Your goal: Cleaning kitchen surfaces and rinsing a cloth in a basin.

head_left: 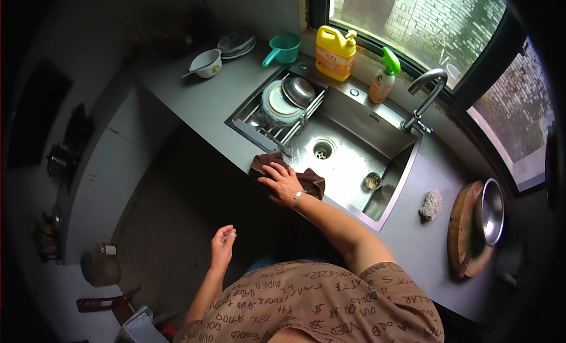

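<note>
My right hand presses down on a brown cloth at the front rim of a stainless-steel sink. Its fingers are bent over the cloth, which bunches out on both sides of the palm and partly covers the rim. A bracelet circles that wrist. Away from the counter, my left hand hangs in the air with loosely curled fingers and nothing visible in it. Inside the sink are a drain and a small metal strainer cup.
A rack in the sink holds bowls. Behind stand a teal dipper, a yellow jug, a spray bottle and a faucet. To the right are a rag, a wooden chopping board and a metal basin.
</note>
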